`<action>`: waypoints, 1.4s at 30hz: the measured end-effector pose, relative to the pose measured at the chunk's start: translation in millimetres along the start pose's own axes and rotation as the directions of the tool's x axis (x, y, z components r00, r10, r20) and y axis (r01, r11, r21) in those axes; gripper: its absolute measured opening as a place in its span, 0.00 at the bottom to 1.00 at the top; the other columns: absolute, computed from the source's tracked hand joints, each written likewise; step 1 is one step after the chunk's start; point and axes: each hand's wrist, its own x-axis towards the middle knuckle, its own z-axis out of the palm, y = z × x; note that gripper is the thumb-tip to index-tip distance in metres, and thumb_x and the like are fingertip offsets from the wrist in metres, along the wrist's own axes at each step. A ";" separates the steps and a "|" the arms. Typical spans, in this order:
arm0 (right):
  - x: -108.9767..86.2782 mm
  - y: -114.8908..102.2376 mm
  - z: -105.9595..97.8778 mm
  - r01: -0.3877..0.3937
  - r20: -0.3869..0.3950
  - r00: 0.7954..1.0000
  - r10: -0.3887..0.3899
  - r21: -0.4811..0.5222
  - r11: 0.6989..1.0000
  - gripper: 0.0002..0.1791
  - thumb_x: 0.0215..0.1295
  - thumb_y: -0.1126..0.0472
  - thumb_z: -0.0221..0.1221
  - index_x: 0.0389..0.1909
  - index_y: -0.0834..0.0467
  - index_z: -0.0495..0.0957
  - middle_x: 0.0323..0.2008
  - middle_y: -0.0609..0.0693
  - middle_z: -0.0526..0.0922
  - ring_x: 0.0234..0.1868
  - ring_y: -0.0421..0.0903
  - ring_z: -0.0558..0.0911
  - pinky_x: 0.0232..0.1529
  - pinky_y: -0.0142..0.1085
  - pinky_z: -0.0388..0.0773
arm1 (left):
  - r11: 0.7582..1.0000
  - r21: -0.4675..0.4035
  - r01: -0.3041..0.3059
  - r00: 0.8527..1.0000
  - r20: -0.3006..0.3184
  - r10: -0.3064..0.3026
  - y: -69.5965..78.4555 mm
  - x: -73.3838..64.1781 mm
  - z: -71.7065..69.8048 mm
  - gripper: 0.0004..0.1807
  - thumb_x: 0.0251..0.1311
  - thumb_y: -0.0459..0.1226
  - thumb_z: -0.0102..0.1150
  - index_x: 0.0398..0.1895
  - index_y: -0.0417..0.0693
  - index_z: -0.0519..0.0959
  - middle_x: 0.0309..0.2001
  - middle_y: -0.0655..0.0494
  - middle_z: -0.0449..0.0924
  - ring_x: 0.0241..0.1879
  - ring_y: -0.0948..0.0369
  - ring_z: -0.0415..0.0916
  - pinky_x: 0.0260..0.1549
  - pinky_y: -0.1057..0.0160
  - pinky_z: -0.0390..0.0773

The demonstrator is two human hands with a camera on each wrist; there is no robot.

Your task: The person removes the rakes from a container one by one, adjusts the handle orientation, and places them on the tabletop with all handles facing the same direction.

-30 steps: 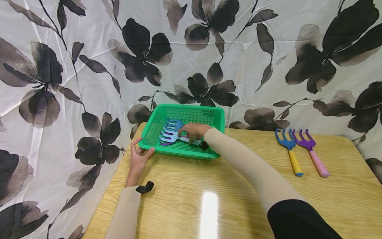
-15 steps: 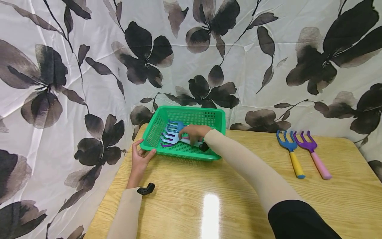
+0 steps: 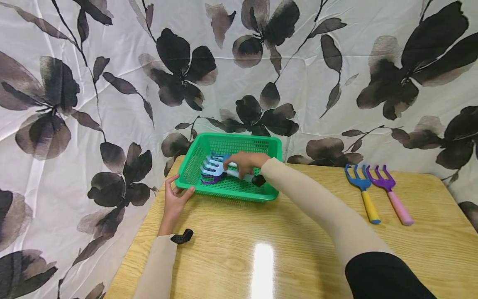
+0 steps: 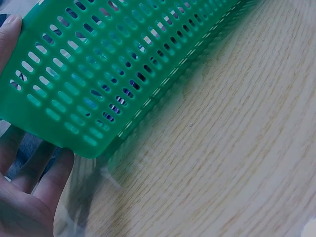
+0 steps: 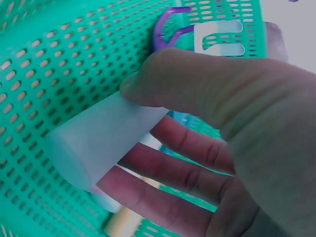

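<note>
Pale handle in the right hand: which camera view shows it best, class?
Right wrist: the pale handle appears large, its end exposed. The head view shows it small, partly behind the right hand; the left wrist view, no identifiable part.

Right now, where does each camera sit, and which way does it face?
Head: worn there, facing forward and down at the basket; left hand, right hand, sleeves show.
Left wrist: worn there, facing the basket's outside and table; left hand shows.
Right wrist: worn there, facing into the basket; right hand holds a pale handle.
Both wrist views share the basket.
</note>
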 end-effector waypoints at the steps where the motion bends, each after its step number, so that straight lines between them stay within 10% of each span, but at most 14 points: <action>1: -3.2 -1.2 -3.3 0.013 -0.007 1.000 -0.013 -0.004 1.000 0.33 0.67 0.68 0.66 0.70 0.45 0.71 0.46 0.56 0.80 0.37 0.50 0.82 0.35 0.52 0.86 | 1.000 0.001 0.003 1.000 0.003 -0.003 -0.1 0.0 -0.4 0.41 0.64 0.29 0.68 0.75 0.51 0.55 0.68 0.31 0.70 0.69 0.42 0.68 0.49 0.70 0.81; 25: -137.5 23.1 -46.2 0.121 -0.286 0.954 -0.088 0.098 0.988 0.33 0.62 0.68 0.69 0.68 0.47 0.72 0.41 0.55 0.81 0.28 0.48 0.83 0.32 0.41 0.84 | 0.999 0.030 0.033 0.999 -0.010 -0.033 4.0 -3.3 2.6 0.42 0.64 0.31 0.70 0.74 0.53 0.55 0.66 0.32 0.72 0.68 0.45 0.70 0.51 0.71 0.80; 42: -239.5 92.6 -3.9 0.074 -0.480 0.877 0.039 0.215 0.974 0.33 0.58 0.71 0.72 0.64 0.56 0.72 0.34 0.54 0.82 0.29 0.49 0.81 0.32 0.38 0.83 | 0.998 0.047 0.034 0.999 -0.025 -0.033 4.3 -5.1 7.1 0.42 0.64 0.32 0.70 0.74 0.54 0.55 0.67 0.33 0.72 0.66 0.49 0.72 0.50 0.70 0.80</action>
